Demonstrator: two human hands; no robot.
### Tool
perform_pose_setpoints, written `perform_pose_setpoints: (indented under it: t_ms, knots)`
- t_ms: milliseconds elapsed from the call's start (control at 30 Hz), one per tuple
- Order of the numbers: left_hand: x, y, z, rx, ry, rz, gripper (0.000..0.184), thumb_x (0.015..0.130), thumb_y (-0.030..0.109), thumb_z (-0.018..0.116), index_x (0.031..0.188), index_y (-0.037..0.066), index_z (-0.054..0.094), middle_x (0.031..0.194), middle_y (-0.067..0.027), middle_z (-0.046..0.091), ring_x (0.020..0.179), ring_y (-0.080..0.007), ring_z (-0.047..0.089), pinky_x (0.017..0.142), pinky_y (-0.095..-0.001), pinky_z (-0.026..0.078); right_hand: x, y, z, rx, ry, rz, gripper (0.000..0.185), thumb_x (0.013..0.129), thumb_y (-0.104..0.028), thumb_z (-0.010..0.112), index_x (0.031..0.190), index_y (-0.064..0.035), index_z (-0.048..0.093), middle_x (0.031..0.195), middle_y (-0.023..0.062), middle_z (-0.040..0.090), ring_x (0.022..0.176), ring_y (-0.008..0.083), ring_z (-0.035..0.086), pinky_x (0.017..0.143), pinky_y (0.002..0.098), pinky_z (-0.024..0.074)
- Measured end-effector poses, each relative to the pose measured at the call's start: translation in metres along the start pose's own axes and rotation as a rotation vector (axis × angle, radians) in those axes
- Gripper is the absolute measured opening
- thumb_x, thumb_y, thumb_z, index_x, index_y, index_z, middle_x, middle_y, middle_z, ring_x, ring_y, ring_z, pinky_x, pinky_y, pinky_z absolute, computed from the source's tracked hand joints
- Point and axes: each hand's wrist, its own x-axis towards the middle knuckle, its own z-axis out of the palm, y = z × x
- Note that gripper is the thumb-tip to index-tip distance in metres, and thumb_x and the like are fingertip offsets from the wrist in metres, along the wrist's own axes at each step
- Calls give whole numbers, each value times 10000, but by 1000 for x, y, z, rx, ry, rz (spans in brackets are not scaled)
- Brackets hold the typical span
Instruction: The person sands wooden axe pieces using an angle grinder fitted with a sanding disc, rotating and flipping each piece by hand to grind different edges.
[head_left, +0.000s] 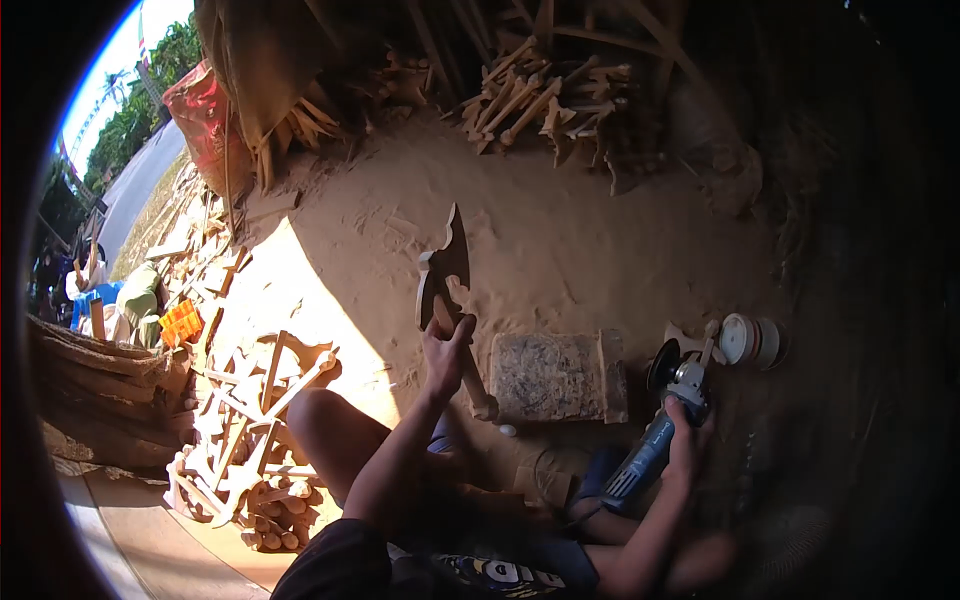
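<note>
My left hand (450, 345) is closed round the handle of a carved wooden axe (455, 262). Its curved blade points up and away from me, and the knobbed handle end hangs below my fist. On the right, my right hand (684, 435) grips the blue body of an angle grinder (645, 460). The grinder's dark round disc (663, 366) faces left, apart from the axe. Between the two hands lies a worn, dusty rectangular block (545, 378) on the ground. I cannot tell whether the disc is spinning.
Rough wooden pieces (255, 430) are heaped at my left, partly in sunlight. More shaped sticks (515, 100) are piled at the back. White round containers (742, 340) stand beyond the grinder. A red sack (205, 125) and brown sacking (110, 390) are at the left. Dust covers the ground.
</note>
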Motion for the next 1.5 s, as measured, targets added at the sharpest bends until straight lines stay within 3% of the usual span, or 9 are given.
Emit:
perform_pose_setpoints:
  t_ms: [133, 267, 433, 533, 667, 1100, 1300, 1400, 1500]
  knots:
    - [17, 16, -26, -232, -373, -155, 232, 986, 183, 599, 1172, 48, 569, 774, 9, 522, 721, -108, 514, 674, -283, 449, -3, 10, -14, -15, -50, -142, 827, 795, -123, 807, 1495, 7, 385, 1375, 165, 526, 1211, 254, 557, 1024, 380, 468]
    - [30, 67, -31, -476, -746, -265, 236, 911, 291, 628, 970, 88, 521, 749, -23, 502, 706, -149, 505, 684, -325, 439, -26, -23, -20, -22, -135, -169, 861, 792, -134, 814, 1510, 13, 363, 1338, 173, 557, 1167, 252, 588, 1005, 376, 479]
    - [29, 88, -37, -122, -429, -250, 185, 857, 221, 611, 794, 52, 570, 727, -38, 541, 698, -182, 561, 651, -344, 461, -50, -72, -19, -31, -98, -424, 751, 817, -156, 777, 1465, 6, 434, 1203, 121, 604, 999, 196, 617, 904, 340, 507]
    - [-1, 89, -22, 456, -408, 80, 188, 835, 205, 634, 873, 21, 630, 775, -34, 612, 758, -196, 622, 671, -371, 507, -63, -105, -13, -63, -199, -488, 760, 818, -154, 773, 1476, -13, 420, 1225, 107, 601, 1038, 196, 615, 924, 335, 505]
    - [-6, 27, -10, 868, -758, 652, 210, 803, 218, 676, 980, 116, 726, 752, -109, 675, 685, -324, 676, 618, -424, 542, -68, -104, 0, -81, -382, -385, 684, 769, -147, 800, 1362, -21, 483, 1118, 81, 622, 969, 164, 623, 875, 323, 518]
    - [-25, 42, 33, 1330, -657, 583, 101, 701, 252, 683, 772, 181, 672, 663, -116, 660, 639, -350, 677, 528, -462, 523, -68, -21, 51, -158, -677, -338, 738, 756, -124, 838, 1372, -7, 449, 1084, 83, 645, 941, 150, 650, 877, 309, 521]
    - [-21, 41, 36, 1379, -709, 506, 198, 750, 266, 692, 901, 153, 630, 698, -123, 663, 669, -358, 674, 559, -467, 500, -70, -28, 43, -279, -495, -383, 864, 769, -180, 856, 1444, 47, 367, 1193, 143, 616, 1051, 193, 639, 945, 356, 514]
    - [-13, 32, 36, 1208, -637, 665, 236, 797, 241, 677, 980, 124, 585, 704, -134, 654, 688, -385, 666, 581, -496, 487, -62, -32, 33, -218, -409, -339, 857, 768, -167, 857, 1442, 39, 370, 1190, 141, 614, 1054, 198, 637, 930, 351, 518]
    - [-12, 42, 39, 1097, -715, 484, 252, 847, 143, 658, 1055, 89, 528, 752, -158, 655, 714, -403, 662, 603, -516, 479, -63, -51, 27, -103, -318, -270, 807, 774, -147, 845, 1422, 23, 396, 1154, 125, 614, 984, 172, 646, 854, 327, 542]
